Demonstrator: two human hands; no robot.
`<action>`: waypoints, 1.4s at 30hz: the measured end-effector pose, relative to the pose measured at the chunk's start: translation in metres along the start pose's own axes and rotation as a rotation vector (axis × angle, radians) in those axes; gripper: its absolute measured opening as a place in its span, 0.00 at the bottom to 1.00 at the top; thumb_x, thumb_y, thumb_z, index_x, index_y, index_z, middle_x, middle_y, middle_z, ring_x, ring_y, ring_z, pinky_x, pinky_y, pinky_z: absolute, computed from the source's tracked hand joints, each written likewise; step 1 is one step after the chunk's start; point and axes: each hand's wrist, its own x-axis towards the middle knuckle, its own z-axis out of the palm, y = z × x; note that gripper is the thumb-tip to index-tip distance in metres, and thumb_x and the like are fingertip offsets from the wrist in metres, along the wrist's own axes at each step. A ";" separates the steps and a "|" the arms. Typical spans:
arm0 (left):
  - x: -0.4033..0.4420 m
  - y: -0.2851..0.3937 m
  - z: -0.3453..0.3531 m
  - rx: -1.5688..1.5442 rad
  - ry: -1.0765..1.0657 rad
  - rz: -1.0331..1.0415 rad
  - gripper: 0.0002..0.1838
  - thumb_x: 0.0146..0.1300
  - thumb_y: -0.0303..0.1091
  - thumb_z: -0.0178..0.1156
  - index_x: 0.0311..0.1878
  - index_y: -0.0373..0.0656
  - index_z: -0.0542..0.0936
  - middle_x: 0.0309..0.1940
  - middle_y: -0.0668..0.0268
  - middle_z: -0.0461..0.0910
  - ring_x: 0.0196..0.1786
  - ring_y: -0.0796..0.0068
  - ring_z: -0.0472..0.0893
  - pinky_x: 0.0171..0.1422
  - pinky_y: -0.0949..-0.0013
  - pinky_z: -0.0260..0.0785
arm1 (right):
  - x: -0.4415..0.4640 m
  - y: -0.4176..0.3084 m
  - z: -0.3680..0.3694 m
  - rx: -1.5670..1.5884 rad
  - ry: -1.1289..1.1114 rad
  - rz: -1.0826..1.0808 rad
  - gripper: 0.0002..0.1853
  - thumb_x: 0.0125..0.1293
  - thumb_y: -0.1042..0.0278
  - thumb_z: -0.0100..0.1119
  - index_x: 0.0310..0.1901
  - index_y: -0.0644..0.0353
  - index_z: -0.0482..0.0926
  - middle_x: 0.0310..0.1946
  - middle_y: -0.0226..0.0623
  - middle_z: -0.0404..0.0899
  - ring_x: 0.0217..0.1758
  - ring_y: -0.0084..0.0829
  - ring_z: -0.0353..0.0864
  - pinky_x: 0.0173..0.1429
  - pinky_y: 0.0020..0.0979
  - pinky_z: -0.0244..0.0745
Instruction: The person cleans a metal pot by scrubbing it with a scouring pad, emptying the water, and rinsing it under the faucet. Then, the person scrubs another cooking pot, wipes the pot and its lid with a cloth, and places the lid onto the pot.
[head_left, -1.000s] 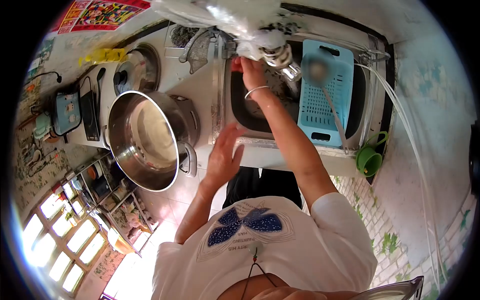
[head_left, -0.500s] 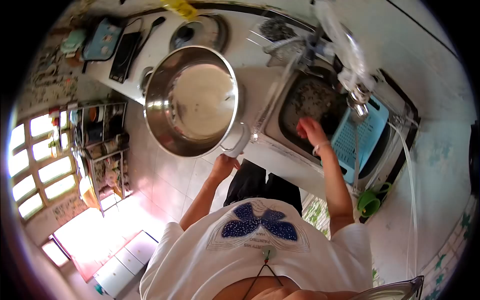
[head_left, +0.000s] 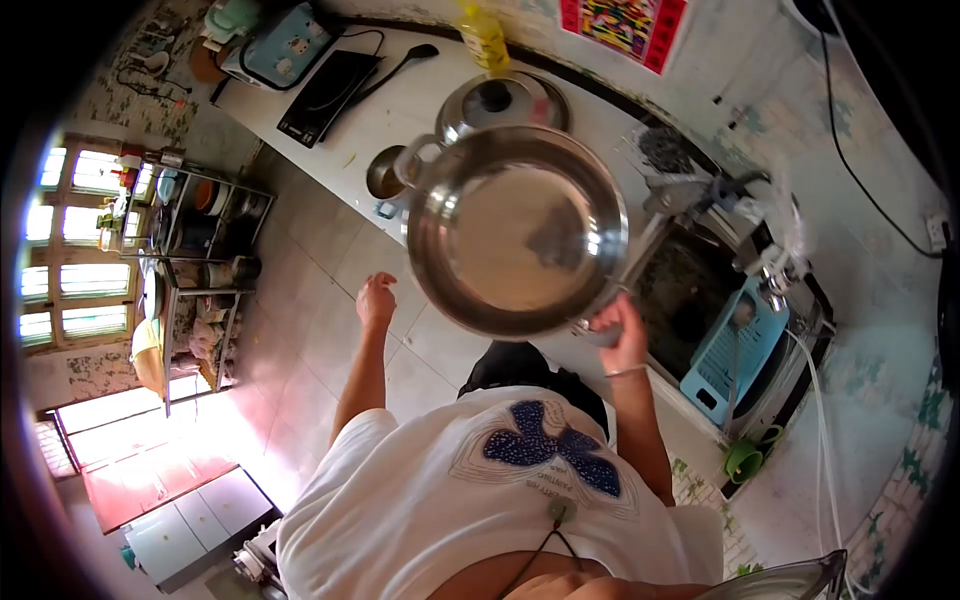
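Note:
A large stainless steel pot [head_left: 515, 235] is in front of me, its shiny inside facing up at me. My right hand [head_left: 622, 330] is wrapped round the grey handle at its near right rim. A loop handle [head_left: 412, 160] on the far left side is free. To the left of the pot, my left hand [head_left: 376, 298] hangs over the floor with loosely bent fingers and nothing in it. A small metal pan [head_left: 388, 172] sits at the counter edge, partly behind the pot. Beyond the pot lies a glass lid [head_left: 490, 100] with a black knob.
On the right is the sink [head_left: 672, 290] with a blue perforated tray [head_left: 738, 350] and a tap [head_left: 775, 285]. An induction cooker [head_left: 325, 100], a black spatula [head_left: 395, 72] and a yellow bottle [head_left: 484, 40] stand along the counter [head_left: 330, 165]. A green cup [head_left: 742, 460] hangs near the sink.
My left hand has let go of the pot handle and moved left. My right hand has come from over the sink onto a pot handle. The view has turned left.

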 end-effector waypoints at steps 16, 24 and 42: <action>0.144 0.121 0.090 -0.357 0.117 0.552 0.20 0.55 0.41 0.58 0.51 0.49 0.73 0.46 0.60 0.75 0.46 0.59 0.77 0.48 0.59 0.69 | -0.045 -0.016 -0.002 -0.198 0.428 -0.256 0.23 0.67 0.54 0.47 0.14 0.46 0.57 0.07 0.19 0.54 0.07 0.14 0.51 0.10 0.18 0.47; 0.179 0.166 0.059 -0.766 -0.486 0.634 0.19 0.64 0.47 0.50 0.44 0.41 0.77 0.37 0.58 0.81 0.37 0.61 0.80 0.46 0.67 0.71 | -0.045 -0.015 -0.003 -0.184 0.403 -0.246 0.22 0.66 0.54 0.49 0.14 0.47 0.58 0.07 0.20 0.56 0.06 0.14 0.50 0.10 0.19 0.45; 0.018 0.256 -0.159 -1.704 -0.956 0.715 0.16 0.70 0.45 0.41 0.49 0.45 0.69 0.49 0.60 0.72 0.54 0.67 0.71 0.60 0.60 0.63 | -0.023 0.013 0.020 -0.005 0.333 -0.188 0.26 0.60 0.52 0.58 0.14 0.48 0.54 0.10 0.21 0.50 0.11 0.19 0.51 0.16 0.23 0.46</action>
